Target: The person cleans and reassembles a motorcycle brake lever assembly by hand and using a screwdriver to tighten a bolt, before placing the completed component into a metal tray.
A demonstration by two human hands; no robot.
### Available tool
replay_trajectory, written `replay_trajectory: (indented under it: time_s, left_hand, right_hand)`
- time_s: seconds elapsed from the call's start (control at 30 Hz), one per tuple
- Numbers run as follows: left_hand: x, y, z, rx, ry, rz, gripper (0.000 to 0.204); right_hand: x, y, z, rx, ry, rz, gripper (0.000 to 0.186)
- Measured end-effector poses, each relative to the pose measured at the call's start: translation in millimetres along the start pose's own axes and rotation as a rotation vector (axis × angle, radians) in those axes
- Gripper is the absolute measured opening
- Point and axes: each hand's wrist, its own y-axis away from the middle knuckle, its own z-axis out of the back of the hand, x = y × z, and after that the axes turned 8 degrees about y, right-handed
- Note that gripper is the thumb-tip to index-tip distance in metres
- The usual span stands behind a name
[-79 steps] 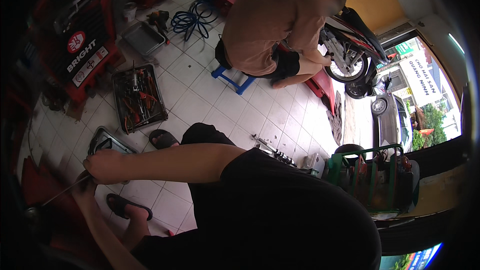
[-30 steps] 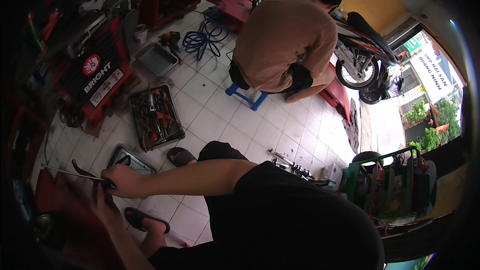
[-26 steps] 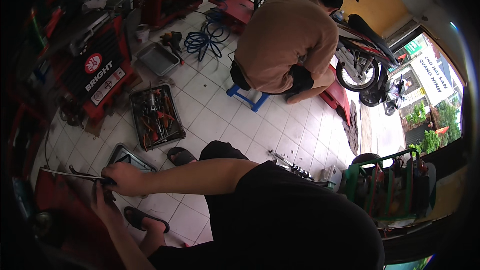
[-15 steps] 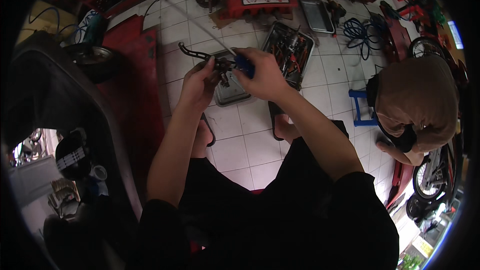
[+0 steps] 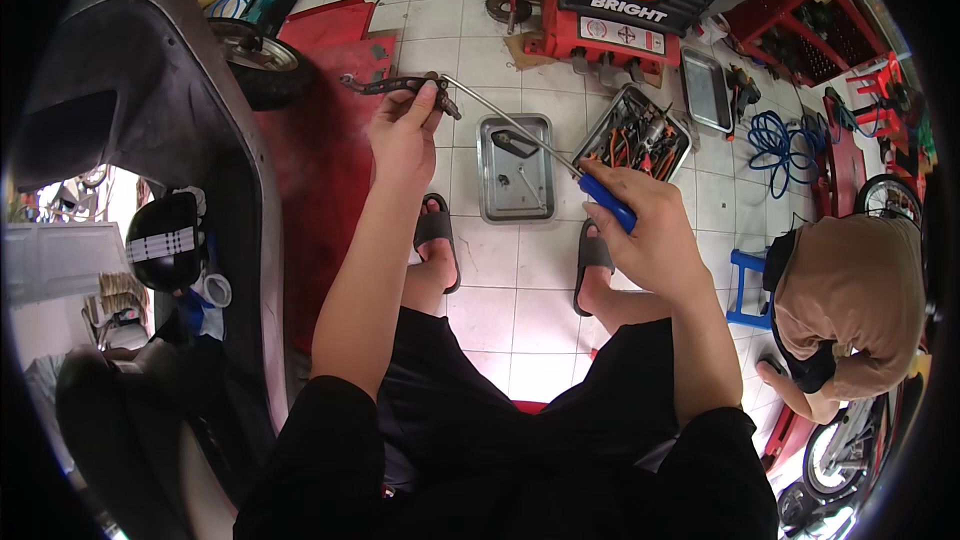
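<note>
In the head view, the left hand (image 5: 405, 148) is in the upper centre-left of the frame, its thumb and fingers pinched around a dark metal lever with a curved, perforated arm (image 5: 392, 86). The lever's long axis runs nearly level across the picture: the slim curled tip points left, over the red metal platform (image 5: 335, 190), and the thicker, stubby end projects to the right of the thumb and bends downward.

The right hand (image 5: 648, 230), right of centre and lower in the frame, is closed around the blue handle of a long screwdriver with a bare steel shaft (image 5: 520, 131). That shaft slants from lower right to upper left, its far end right by the lever's thick end; whether the two touch cannot be told. The lever thus lies up and to the left of the right hand, along the line of the shaft, with the left hand much the nearer.

Below the shaft, in the centre of the frame, a shallow silver rectangular tray (image 5: 503, 198) on the tiled floor holds a black piece and slender metal pieces. Just to its right, a second tray (image 5: 683, 148) is heaped with orange-handled hand tools (image 5: 640, 145).
</note>
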Motion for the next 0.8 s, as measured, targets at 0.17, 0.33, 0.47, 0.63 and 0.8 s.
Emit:
replay_trajectory:
  time_s: [0.17,0.33,0.47,0.63,0.8]
  left_hand:
    - [-6,-2,2,-0.003,0.098,0.031,0.017]
    - [-9,-2,-1,-0.029,0.053,-0.015,0.018]
    - [-8,-1,-3,-0.007,0.032,-0.033,0.019]
    - [-8,-5,8,0.118,-0.135,-0.100,0.019]
    - [-8,-3,3,0.143,-0.221,-0.027,0.019]
  right_hand:
    - [3,-2,0,-0.007,0.079,0.006,0.035]
    - [3,-2,-2,-0.035,0.061,0.021,0.036]
    - [2,-1,-2,-0.043,0.048,0.029,0.036]
    - [2,-1,9,0.065,-0.045,-0.141,0.034]
    - [-17,0,17,0.023,-0.032,-0.257,0.029]
